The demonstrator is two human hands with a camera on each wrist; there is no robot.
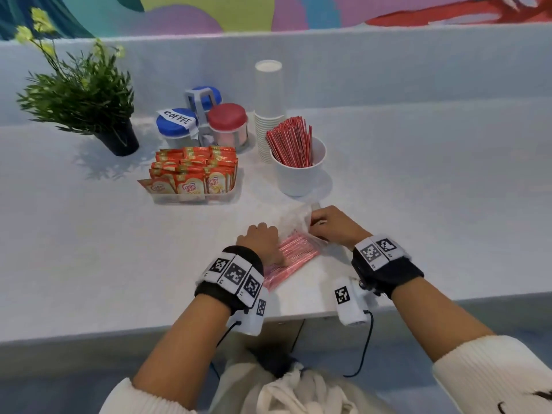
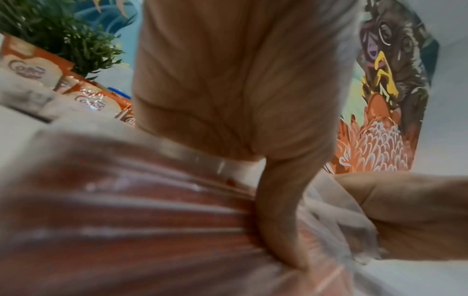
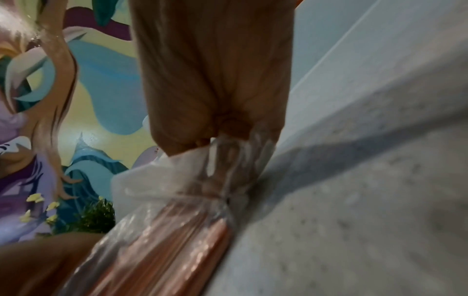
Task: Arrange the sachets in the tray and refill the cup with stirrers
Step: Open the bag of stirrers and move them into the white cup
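Note:
A clear plastic bag of pink-red stirrers [image 1: 294, 253] lies on the white counter near its front edge. My left hand [image 1: 261, 240] holds the bag down over its middle, thumb [image 2: 278, 210] curled onto the plastic [image 2: 126, 220]. At the far end of the bag, my right hand [image 1: 331, 225] pinches the bunched open plastic [image 3: 202, 170] between its fingers [image 3: 215, 80]. Beyond the hands stands a white cup [image 1: 298, 177] holding a bundle of red stirrers [image 1: 291, 141]. Left of the cup, a clear tray [image 1: 185, 200] is packed with upright orange Coffee-mate sachets [image 1: 194, 168].
Behind the cup rises a tall stack of paper cups [image 1: 268, 109]. A rack of lidded jars [image 1: 203, 121], one labelled COFFEE, stands behind the tray. A potted plant [image 1: 86, 97] is at the back left. The counter's front edge [image 1: 298, 316] is just under my wrists.

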